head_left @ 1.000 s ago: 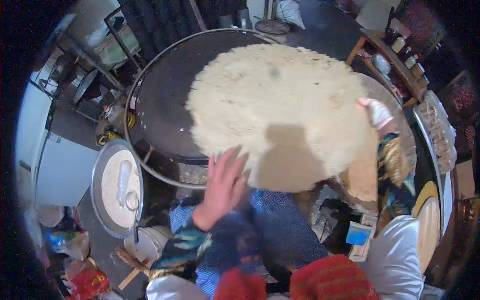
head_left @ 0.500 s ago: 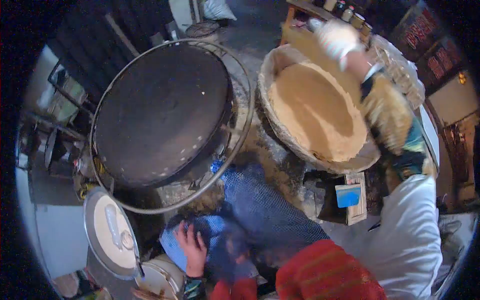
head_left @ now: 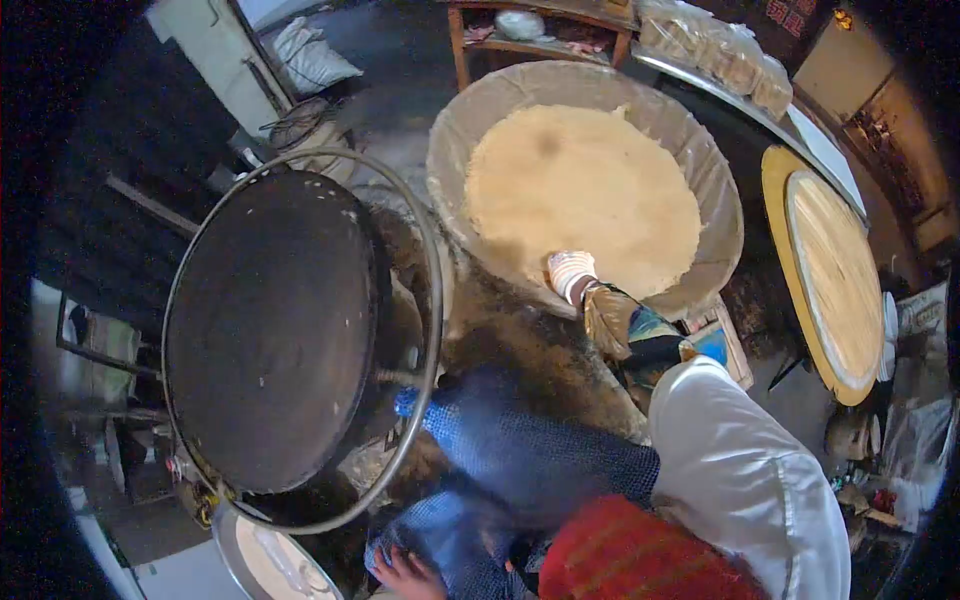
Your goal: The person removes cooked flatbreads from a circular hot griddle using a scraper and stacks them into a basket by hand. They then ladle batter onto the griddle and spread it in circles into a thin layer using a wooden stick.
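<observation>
A large, thin, pale round flatbread (head_left: pixel 590 190) lies inside a wide basin with a lined rim (head_left: pixel 715 200). My right hand (head_left: pixel 572 268), wrapped in white, is at the flatbread's near edge; its fingers are too hidden to tell whether they grip it. Low in the view, my left hand (head_left: pixel 408 578) rests with fingers apart on the blue patterned cloth over my lap (head_left: pixel 540 450). To the left is a big dark round griddle (head_left: pixel 270 330), bare but for small pale flecks, with a metal ring (head_left: pixel 437 300) around it.
A bowl of pale batter (head_left: pixel 265 555) sits at the lower left. Another stack of flatbreads (head_left: pixel 835 275) rests on a yellow round board at the right. Bagged goods (head_left: pixel 715 55) lie at the upper right, near a wooden table (head_left: pixel 545 12). A white sack (head_left: pixel 312 58) stands at the back.
The flatbread has gone from over the griddle to the basin on the right, with my right hand. My left hand has dropped to my lap. The view has turned right.
</observation>
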`<move>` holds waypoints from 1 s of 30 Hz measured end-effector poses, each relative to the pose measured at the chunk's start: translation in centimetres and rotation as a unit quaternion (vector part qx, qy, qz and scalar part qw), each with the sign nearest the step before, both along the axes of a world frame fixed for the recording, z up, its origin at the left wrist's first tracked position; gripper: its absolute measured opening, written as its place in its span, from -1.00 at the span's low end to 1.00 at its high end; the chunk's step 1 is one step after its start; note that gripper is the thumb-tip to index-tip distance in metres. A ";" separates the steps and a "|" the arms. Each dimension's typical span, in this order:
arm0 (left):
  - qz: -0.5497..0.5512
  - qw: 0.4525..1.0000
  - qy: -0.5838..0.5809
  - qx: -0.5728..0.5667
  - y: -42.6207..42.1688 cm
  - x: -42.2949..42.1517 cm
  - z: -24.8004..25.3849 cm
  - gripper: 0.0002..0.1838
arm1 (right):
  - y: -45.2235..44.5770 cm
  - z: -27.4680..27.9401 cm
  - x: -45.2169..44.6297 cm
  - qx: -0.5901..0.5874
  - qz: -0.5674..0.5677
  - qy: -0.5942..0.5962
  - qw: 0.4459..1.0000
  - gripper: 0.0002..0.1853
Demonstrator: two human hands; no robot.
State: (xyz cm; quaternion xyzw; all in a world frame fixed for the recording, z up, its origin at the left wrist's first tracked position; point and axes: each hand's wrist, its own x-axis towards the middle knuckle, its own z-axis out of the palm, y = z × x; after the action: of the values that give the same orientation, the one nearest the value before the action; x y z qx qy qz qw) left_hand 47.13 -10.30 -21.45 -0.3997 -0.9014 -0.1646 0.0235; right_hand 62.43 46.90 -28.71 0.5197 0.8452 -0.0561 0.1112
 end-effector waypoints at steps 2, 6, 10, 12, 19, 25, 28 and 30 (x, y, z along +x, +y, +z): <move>0.027 0.999 -0.014 0.011 0.1 0.1 -0.4 -0.60 | 0.6 -1.0 0.1 -0.001 0.000 0.006 1.000 -0.73; -0.037 0.999 0.018 0.029 0.6 -0.5 1.0 -0.61 | -0.1 0.4 -0.1 -0.062 -0.016 0.007 0.998 -0.71; 0.038 0.999 -0.023 0.022 -0.3 -0.3 1.0 -0.63 | -3.2 5.2 -1.7 -0.032 -0.092 0.261 0.960 -0.67; 0.085 0.995 -0.034 0.025 -0.5 0.6 1.8 -0.66 | -8.0 9.4 -2.6 -0.068 -0.054 0.392 0.916 -0.63; 0.131 0.988 0.009 0.077 -4.8 3.2 1.8 -0.63 | -33.7 28.6 -8.0 -0.636 0.366 0.329 0.595 -0.81; 0.282 0.951 -0.022 0.128 -13.4 9.4 2.8 -0.64 | -42.4 31.4 -7.4 -0.778 0.528 0.042 0.338 -0.85; 0.413 0.907 0.038 0.072 -15.3 11.1 3.1 -0.55 | -42.8 31.2 -7.0 -0.791 0.535 -0.005 0.296 -0.83; 0.425 0.899 0.035 0.096 -17.4 9.9 1.6 -0.53 | -43.8 30.5 -6.9 -0.789 0.543 -0.024 0.284 -0.81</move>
State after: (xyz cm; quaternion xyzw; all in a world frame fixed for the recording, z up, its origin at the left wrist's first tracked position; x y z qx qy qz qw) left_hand 56.99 -27.69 -19.83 0.0199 -0.9640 -0.2108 0.1610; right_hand 55.51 3.09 1.79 -0.3981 0.4758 -0.6106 0.4922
